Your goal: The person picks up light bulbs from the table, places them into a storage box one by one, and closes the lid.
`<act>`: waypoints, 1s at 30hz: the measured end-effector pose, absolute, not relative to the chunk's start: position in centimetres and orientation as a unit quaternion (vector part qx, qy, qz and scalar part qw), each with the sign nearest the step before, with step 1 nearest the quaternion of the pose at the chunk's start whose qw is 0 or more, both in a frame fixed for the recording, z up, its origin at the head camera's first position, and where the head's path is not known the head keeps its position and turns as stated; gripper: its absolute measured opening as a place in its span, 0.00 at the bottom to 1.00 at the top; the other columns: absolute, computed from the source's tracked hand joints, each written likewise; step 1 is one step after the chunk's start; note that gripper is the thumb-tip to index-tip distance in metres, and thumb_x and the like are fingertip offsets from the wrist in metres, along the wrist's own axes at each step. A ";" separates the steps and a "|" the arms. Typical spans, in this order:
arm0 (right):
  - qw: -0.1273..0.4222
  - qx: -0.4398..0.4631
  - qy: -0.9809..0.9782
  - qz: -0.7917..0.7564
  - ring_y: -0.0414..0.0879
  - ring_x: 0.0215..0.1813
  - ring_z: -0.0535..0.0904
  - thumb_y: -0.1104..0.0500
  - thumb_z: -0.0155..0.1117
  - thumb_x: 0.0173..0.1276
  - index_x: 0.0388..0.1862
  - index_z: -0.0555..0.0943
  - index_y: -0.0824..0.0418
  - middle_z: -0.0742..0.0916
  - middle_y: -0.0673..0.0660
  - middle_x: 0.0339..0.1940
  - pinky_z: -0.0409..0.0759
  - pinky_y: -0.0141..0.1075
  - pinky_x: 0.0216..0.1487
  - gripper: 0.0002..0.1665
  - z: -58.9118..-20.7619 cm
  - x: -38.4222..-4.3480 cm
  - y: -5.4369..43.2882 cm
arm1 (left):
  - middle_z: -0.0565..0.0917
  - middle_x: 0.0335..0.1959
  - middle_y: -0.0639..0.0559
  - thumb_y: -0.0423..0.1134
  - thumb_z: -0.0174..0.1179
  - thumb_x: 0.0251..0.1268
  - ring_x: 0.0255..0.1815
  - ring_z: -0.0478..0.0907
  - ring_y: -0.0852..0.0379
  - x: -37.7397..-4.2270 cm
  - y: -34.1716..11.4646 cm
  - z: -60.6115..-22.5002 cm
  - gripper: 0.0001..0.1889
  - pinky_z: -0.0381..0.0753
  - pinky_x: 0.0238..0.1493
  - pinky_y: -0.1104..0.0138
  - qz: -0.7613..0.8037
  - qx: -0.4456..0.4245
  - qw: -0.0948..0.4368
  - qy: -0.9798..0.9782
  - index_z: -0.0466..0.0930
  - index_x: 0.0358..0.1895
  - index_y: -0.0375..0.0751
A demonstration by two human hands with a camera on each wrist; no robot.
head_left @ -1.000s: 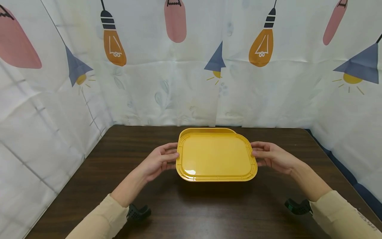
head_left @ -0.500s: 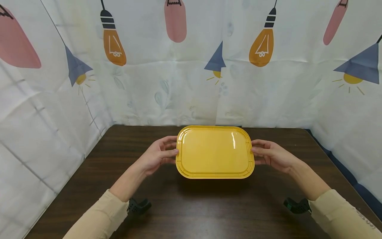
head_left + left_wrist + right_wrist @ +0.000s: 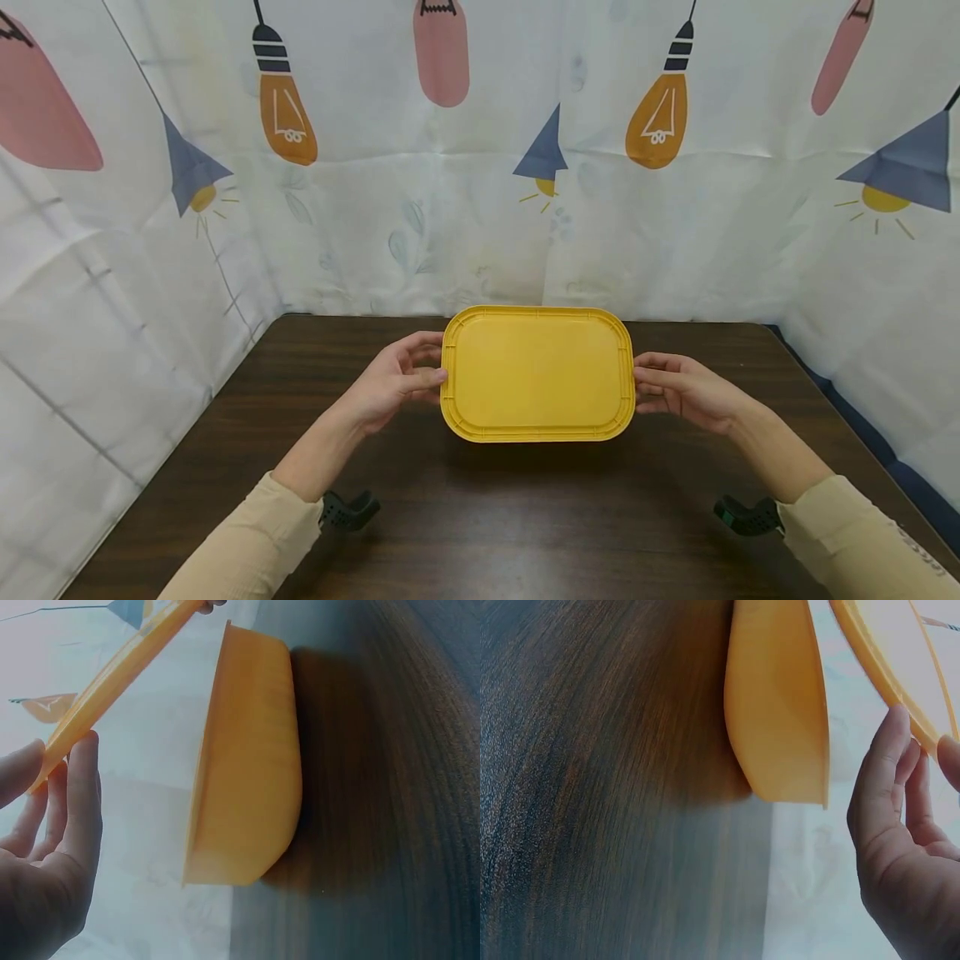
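A yellow rectangular lid [image 3: 537, 375] with rounded corners is held up between both hands, its near edge tilted lower in the wrist views. My left hand [image 3: 386, 387] pinches its left edge between thumb and fingers. At the opposite edge, my right hand [image 3: 688, 390] grips it the same way. Below the lid, a deep yellow container [image 3: 247, 757] stands on the table, apart from it by a gap. The right wrist view also has this container [image 3: 776, 697] beneath the lid. In the head view the lid hides it.
The dark wood-grain table [image 3: 525, 517] extends around the container. White curtains [image 3: 480, 225] printed with lamps and bulbs hang behind it and along the sides. A dark band is strapped near each wrist.
The lid has risen and shifted slightly left, its tilt changing, and now covers the container rim that showed behind it. The left hand moved up with it; the right hand barely moved.
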State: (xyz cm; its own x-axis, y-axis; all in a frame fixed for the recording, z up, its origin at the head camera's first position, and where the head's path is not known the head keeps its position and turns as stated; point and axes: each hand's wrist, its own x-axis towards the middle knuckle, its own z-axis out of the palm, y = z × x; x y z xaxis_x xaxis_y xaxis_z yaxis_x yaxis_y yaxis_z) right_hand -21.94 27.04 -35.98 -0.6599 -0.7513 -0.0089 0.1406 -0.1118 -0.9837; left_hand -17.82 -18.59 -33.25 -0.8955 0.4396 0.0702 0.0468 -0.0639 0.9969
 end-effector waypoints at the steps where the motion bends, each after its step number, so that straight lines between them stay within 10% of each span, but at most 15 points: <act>1: 0.319 -0.258 0.588 -0.697 0.48 0.52 0.85 0.68 0.41 0.85 0.61 0.77 0.65 0.86 0.56 0.50 0.83 0.46 0.58 0.17 -36.0 -21.9 27.0 | 0.75 0.61 0.35 0.25 0.61 0.73 0.47 0.86 0.47 -17.8 -18.6 -33.2 0.29 0.87 0.46 0.49 0.705 0.183 0.138 0.671 0.63 0.74 0.30; 30: 0.329 -0.221 0.595 -0.699 0.55 0.56 0.85 0.52 0.32 0.90 0.52 0.85 0.68 0.89 0.62 0.52 0.82 0.46 0.59 0.33 -35.2 -21.9 27.3 | 0.76 0.61 0.37 0.23 0.62 0.71 0.49 0.83 0.38 -17.2 -18.5 -32.1 0.26 0.87 0.46 0.49 0.647 0.246 0.059 0.719 0.70 0.70 0.35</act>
State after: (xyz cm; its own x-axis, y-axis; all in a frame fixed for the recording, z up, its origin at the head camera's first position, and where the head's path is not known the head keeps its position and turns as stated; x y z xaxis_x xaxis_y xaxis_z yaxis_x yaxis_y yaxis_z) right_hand -21.91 27.29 -35.23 -0.6851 -0.7237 -0.0825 0.1976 -0.0757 -0.9774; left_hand -17.22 -18.49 -32.07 -0.8716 0.4305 0.2344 0.2786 0.0416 0.9595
